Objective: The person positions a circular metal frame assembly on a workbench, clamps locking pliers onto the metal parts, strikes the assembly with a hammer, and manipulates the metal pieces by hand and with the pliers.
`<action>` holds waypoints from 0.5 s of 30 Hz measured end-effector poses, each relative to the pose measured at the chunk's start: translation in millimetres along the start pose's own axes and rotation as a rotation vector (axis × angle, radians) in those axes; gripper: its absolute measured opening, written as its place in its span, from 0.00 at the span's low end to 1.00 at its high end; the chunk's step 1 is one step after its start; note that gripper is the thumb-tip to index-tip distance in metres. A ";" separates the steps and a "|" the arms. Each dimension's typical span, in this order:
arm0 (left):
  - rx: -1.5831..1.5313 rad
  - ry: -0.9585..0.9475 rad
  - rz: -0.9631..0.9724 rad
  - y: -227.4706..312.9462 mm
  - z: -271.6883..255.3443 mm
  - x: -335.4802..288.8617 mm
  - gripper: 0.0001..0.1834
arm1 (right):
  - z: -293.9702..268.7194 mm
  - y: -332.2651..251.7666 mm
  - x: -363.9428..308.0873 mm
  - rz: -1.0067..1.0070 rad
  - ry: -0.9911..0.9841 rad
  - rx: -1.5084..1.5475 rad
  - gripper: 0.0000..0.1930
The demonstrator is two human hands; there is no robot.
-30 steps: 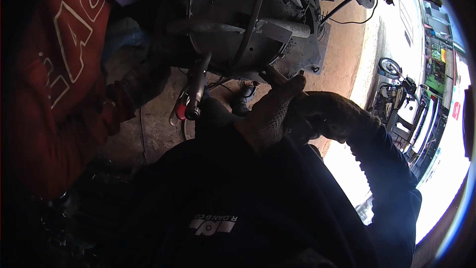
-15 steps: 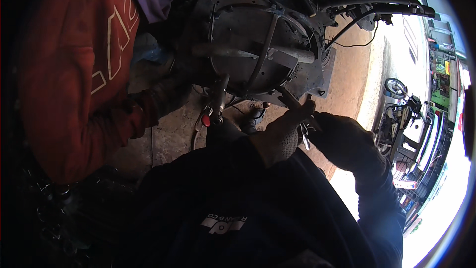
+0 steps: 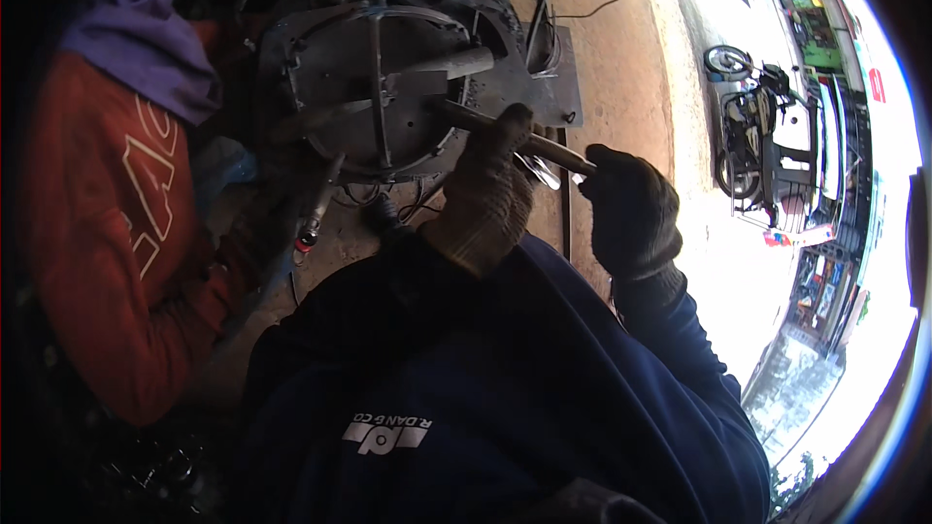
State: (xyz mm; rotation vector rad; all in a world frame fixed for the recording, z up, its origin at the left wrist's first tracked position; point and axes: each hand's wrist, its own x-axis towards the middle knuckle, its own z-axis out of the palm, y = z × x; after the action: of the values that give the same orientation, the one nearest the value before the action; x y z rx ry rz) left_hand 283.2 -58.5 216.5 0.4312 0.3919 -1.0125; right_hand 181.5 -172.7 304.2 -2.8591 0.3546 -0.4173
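Note:
Both of my hands wear knitted work gloves. My left hand [image 3: 488,196] is closed round a long, slightly curved brownish bar [image 3: 553,150] in front of my chest, its thumb side up. At the bar's right end, the fingers of my right hand [image 3: 633,212] are wrapped round it. A shiny metal piece [image 3: 540,173] shows just under the bar between my hands; its kind is unclear. Beyond the bar's dark far end lies a round metal frame [image 3: 379,87] with a curved crossbar, resting on a dark metal plate [image 3: 558,97].
At the left a person in a red sweatshirt [image 3: 97,223] and purple hood holds a metal tool [image 3: 320,209] with a red part near the frame. Metal tubes [image 3: 456,63] lie across the work. A motorcycle [image 3: 762,126] stands on the bright ground at the right.
The view has swung, so the frame and the person now sit further left. My hands have moved apart along the bar, and more of the bar shows between them.

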 end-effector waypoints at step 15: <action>0.388 0.140 -0.077 20.0 -26.8 10.7 0.19 | 22.0 21.9 -18.9 0.544 -0.445 0.914 0.24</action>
State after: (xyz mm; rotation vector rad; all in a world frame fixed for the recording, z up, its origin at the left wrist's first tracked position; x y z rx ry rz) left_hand 302.6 -43.2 191.7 0.8448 0.3382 -1.1398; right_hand 166.2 -184.1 273.3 -1.7926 0.6231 0.1478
